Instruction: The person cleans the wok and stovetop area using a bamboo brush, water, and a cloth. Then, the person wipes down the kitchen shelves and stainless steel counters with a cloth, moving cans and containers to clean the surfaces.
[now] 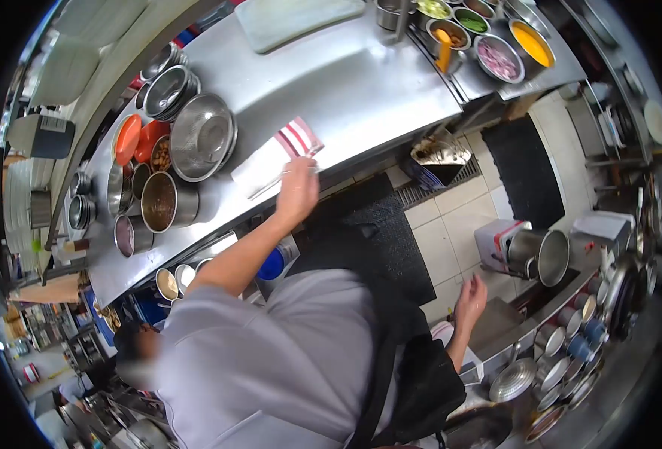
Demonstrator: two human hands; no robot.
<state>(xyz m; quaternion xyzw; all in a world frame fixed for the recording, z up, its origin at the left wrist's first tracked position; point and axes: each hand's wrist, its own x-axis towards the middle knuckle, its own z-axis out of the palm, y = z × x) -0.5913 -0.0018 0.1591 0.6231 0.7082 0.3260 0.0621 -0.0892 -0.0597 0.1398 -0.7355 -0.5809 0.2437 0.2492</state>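
My left hand (pixel 299 187) is closed at the near edge of a white towel (pixel 269 160) with red stripes, which lies on the steel counter (pixel 331 90). A thin metallic edge, perhaps a blade, shows beside the towel, left of my fingers. My right hand (pixel 470 301) hangs low over the floor on the other side, fingers loosely apart and nothing in them. Nearest to it is a large steel pot (pixel 552 257) beside a white box with red edging (pixel 496 243).
Left on the counter stand a perforated strainer (pixel 202 136), stacked steel bowls (pixel 170 91) and a deep pot of brown food (pixel 168 202). A cutting board (pixel 297 21) lies at the back. Bowls of chopped onion (pixel 499 60) and orange sauce (pixel 532 43) sit upper right. Black mats (pixel 380 232) cover tiles.
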